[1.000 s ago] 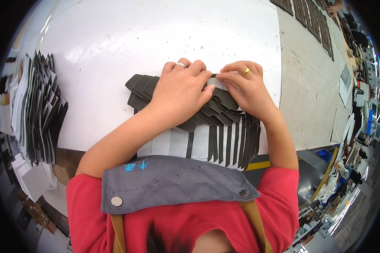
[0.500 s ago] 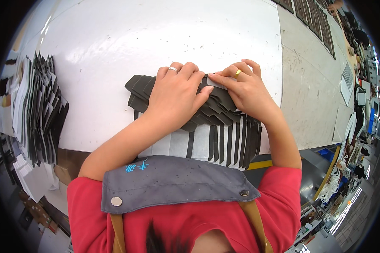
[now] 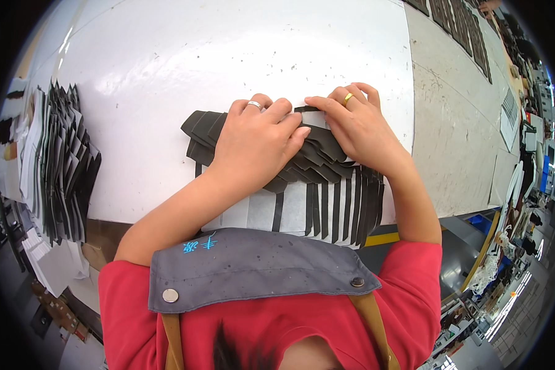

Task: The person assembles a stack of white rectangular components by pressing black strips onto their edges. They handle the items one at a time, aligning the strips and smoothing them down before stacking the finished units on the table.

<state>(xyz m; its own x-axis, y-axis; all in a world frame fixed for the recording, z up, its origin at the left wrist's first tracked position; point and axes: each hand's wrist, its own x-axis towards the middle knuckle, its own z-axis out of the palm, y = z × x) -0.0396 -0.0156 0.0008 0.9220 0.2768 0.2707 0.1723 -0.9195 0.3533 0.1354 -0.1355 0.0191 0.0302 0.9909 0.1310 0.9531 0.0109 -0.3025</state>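
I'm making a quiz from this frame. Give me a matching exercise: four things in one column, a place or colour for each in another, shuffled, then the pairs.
Things:
1. left hand
2. right hand
3. side stack
4. apron bib

Descriptions:
A. grey, with two snap buttons
B. at the table's left edge, apart from both hands
C. gold ring, on the black pieces
D. silver ring, on the black pieces

Pairs: 1-D, 2-C, 3-B, 4-A
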